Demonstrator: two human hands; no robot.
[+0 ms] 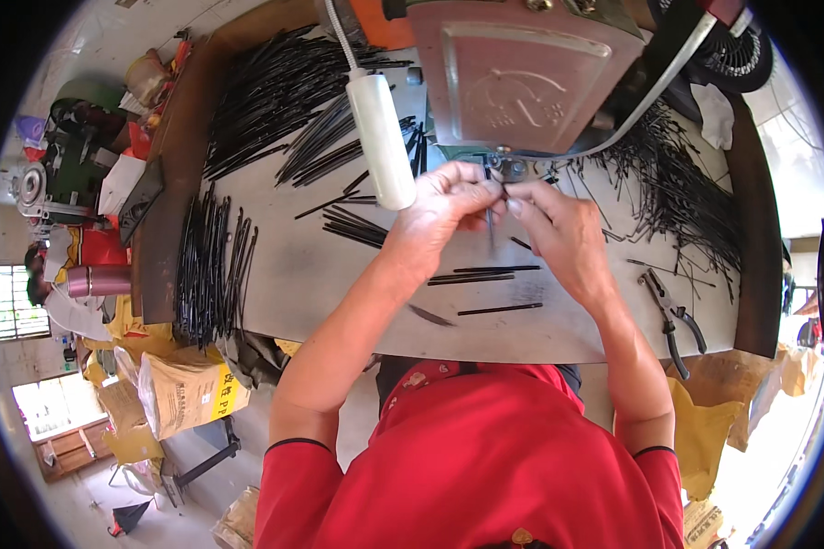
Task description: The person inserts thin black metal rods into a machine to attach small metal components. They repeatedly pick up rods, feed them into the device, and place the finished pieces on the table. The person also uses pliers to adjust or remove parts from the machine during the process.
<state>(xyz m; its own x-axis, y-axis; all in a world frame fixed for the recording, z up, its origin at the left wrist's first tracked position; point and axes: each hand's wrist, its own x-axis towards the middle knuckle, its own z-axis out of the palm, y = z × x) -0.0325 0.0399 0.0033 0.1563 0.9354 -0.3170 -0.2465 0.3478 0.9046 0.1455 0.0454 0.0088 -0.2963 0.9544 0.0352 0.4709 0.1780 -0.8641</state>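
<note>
Just below the head of a dusty pink machine (522, 82), my two hands meet, fingertips almost touching. My left hand (439, 210) is closed in a pinch on a thin dark rod (492, 231) that points down toward me, its lower end blurred. Thumb and forefinger of my right hand (563, 233) press together right beside that rod; what lies between them is too small to make out. Several loose black rods (485, 274) lie on the pale worktop (366, 316) under my wrists. A white cylindrical lamp (380, 142) on a bendy metal neck hangs beside my left hand.
Straight black rods (275, 96) are piled at the far left, with another bundle (212, 270) at the near left edge. Bent black rods (682, 201) heap up on the right. Pliers (670, 316) with dark handles lie near the front right edge. Dark raised boards (758, 220) border the worktop.
</note>
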